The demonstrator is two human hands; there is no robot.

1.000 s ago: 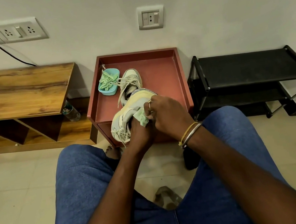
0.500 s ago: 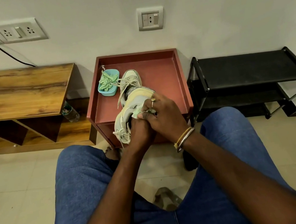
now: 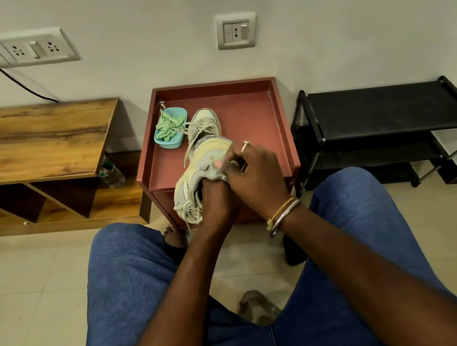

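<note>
Person's sitting with denim knees [image 3: 136, 275] wide apart and arms meeting out in front. The left hand [image 3: 218, 204] is wrapped round the collar of a pale yellow-grey sneaker [image 3: 199, 165], fingers curled tight on it and, by the look of it, partly tucked inside. The right hand [image 3: 254, 175] has its fingers pinched on a scrap of pale cloth [image 3: 223, 177], mostly hidden, pressed against the shoe's side. The sneaker is tipped on its side over the front edge of the red counter [image 3: 253, 127], laces dangling loose.

My two cents on the wiping: brace from inside so the upper doesn't cave, use short strokes, refold the cloth to a clean face, and mind those laces.

Further back on the counter sits the other sneaker [image 3: 205, 123], just beside a blue tub [image 3: 172, 144] of green bits. To the left there's a wooden shelf unit [image 3: 33, 142] with a bottle [image 3: 111, 174] tucked under it, and to the right a black rack [image 3: 384, 111]. Tile floor [image 3: 17, 293], plain wall with sockets [image 3: 34, 49] and a switch [image 3: 235, 31].
</note>
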